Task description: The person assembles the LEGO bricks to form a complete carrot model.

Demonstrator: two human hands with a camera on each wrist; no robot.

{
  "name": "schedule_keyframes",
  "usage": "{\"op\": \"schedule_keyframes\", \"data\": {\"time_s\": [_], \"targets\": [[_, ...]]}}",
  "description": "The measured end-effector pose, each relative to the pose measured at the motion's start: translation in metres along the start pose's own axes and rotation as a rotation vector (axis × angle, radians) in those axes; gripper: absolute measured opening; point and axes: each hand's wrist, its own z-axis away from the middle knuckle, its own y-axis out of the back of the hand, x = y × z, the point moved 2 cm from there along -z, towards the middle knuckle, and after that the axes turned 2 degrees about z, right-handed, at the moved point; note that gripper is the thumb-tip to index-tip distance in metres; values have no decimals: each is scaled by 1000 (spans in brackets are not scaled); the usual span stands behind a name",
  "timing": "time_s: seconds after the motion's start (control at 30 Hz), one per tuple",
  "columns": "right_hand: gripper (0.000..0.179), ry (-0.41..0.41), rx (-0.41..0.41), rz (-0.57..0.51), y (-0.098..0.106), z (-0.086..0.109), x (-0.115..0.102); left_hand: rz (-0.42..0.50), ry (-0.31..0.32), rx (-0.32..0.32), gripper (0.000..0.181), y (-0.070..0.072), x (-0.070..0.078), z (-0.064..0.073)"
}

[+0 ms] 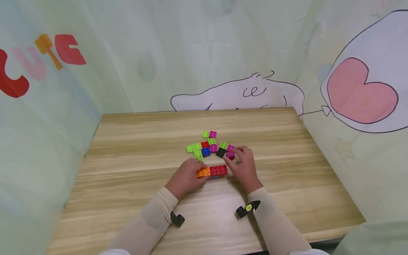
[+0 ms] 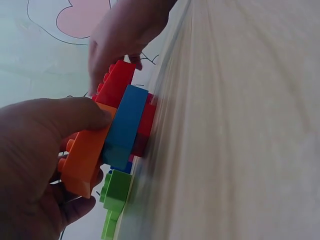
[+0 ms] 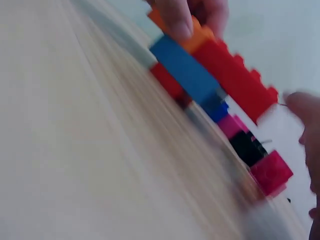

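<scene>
My left hand (image 1: 187, 177) grips an orange toy building brick (image 1: 203, 173), thumb on its near side in the left wrist view. Beside the orange brick in the same stack is a long red brick (image 1: 218, 170). Under these two sits a blue brick (image 2: 122, 127), and below that a lower red brick (image 2: 145, 125) near the tabletop. To the right, my right hand (image 1: 246, 170) has thumb and forefinger spread by a magenta brick (image 1: 230, 155) and a black brick (image 1: 221, 152). I see no brick held in it; its fingertips are partly hidden and blurred in the right wrist view.
Behind the stack lie several small bricks: lime green (image 1: 190, 148), a small red one (image 1: 204, 145), dark blue (image 1: 206, 152) and magenta (image 1: 213, 148). A green and magenta pair (image 1: 212, 134) lies farthest back. The wooden table (image 1: 134, 141) meets printed cloth walls at the back and sides.
</scene>
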Motion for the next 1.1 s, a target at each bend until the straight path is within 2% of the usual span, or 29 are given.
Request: {"op": "schedule_keyframes", "data": {"time_s": [0.07,0.13,0.2,0.3,0.43,0.57,0.67,0.77,0.87,1.1], "targets": [[45,-71,18,100,-1,-6,6,-5,4,9,34,-1,-2,0],[45,-122,-12,173,-2,-9,9,-7,6,12,34,-1,-3,0],[37,-167,-42,198,-3,-10,11,-10,5,11,34,-2,-4,0],[28,-216,-88,180,-2,-8,12,-5,10,10,35,-3,-5,0],[22,-234,-91,21,8,-3,14,24,33,12,37,-5,-8,0],[27,-190,-81,-276,18,3,16,57,38,21,37,-6,-10,1],[37,-135,-148,-485,23,8,12,62,31,31,37,-5,-12,2],[38,-86,-235,-563,24,11,5,67,23,42,38,-5,-13,3],[33,-50,-277,-538,22,12,0,78,16,55,38,-3,-13,3],[30,57,-277,-314,19,9,-3,85,12,60,38,-2,-15,3]]}}
